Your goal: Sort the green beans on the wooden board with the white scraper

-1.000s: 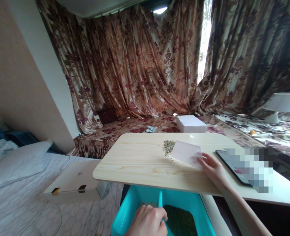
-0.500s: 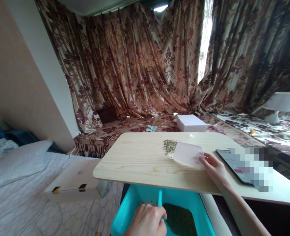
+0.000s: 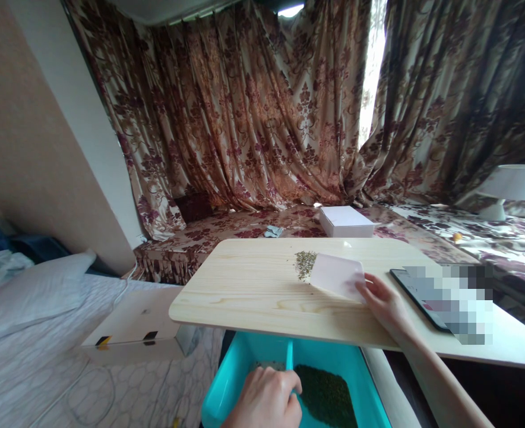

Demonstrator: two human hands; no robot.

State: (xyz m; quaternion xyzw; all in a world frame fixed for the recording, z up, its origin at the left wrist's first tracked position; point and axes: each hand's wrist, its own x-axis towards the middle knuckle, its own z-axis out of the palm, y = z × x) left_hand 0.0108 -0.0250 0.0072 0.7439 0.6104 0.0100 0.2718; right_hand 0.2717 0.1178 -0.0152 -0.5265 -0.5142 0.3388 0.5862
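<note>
My right hand (image 3: 385, 303) pinches the right edge of a thin, whitish plastic sheet (image 3: 337, 275) above the pale wooden tabletop (image 3: 240, 282). The sheet's left edge meets a small pile of greenish dried bits (image 3: 306, 264), with a few loose specks around it. Below the table edge, my left hand (image 3: 266, 398) is closed around the divider (image 3: 290, 355) of a turquoise two-part tub (image 3: 227, 368). Dark green crumbly material (image 3: 327, 395) lies in the tub's right compartment. A little pale matter shows in the left one, mostly hidden by my hand.
A tablet (image 3: 418, 297), partly blurred out, lies right of my right hand. Behind the table stands a white box (image 3: 346, 221). A larger white box (image 3: 133, 324) rests on the bed at left. A lamp (image 3: 512, 184) stands far right, before patterned curtains (image 3: 262, 119).
My right hand and the plastic sheet have shifted slightly left, and the sheet's edge has come further into the pile. My left hand stays on the divider.
</note>
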